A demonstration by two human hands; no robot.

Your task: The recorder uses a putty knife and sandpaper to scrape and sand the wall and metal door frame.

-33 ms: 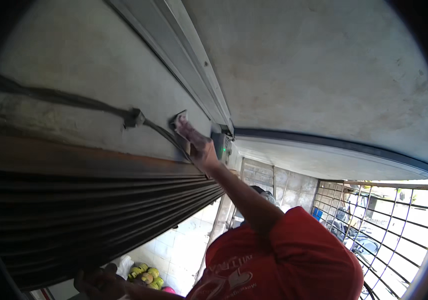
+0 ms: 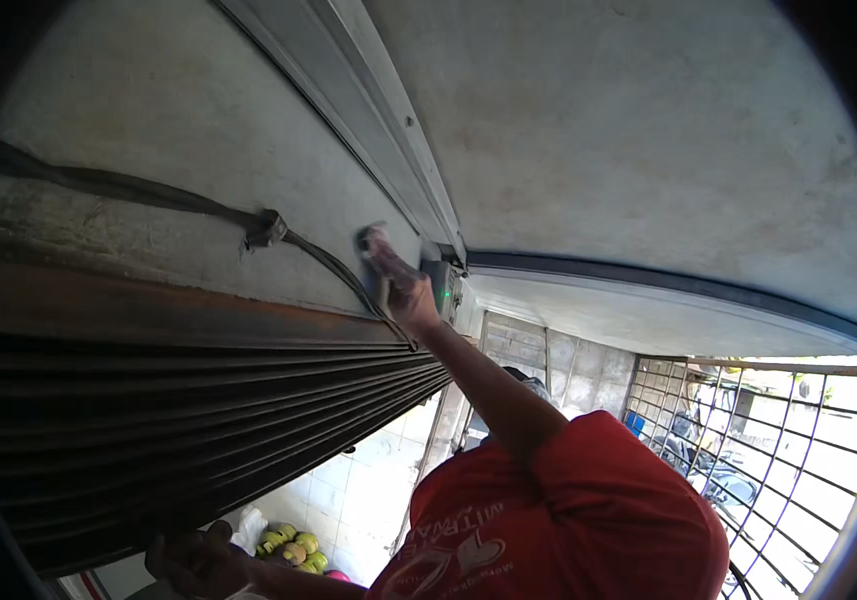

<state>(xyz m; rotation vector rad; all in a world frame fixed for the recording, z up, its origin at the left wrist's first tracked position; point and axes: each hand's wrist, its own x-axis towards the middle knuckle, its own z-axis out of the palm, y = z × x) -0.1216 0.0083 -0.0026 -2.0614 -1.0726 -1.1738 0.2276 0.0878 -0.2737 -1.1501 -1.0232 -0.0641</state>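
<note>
My right hand [image 2: 396, 280] is stretched up to the grey wall above a rolled metal shutter [image 2: 198, 420]. Its fingertips press a small dark-and-pale piece [image 2: 368, 238] against the wall, right where a black cable [image 2: 148, 190] runs down past it. A clamp [image 2: 266, 230] holds that cable a little to the left. A small grey box with a green light [image 2: 443, 288] sits just right of my wrist. My left hand [image 2: 193, 562] is low at the left in shadow, under the shutter's lower edge; its grip is unclear. My red sleeve [image 2: 588, 510] fills the bottom.
A metal rail [image 2: 368, 120] runs diagonally along the join of wall and concrete ceiling [image 2: 648, 150]. A barred window grille [image 2: 778, 440] is at the lower right. Yellow-green round fruits [image 2: 288, 548] lie below by a tiled wall [image 2: 358, 500].
</note>
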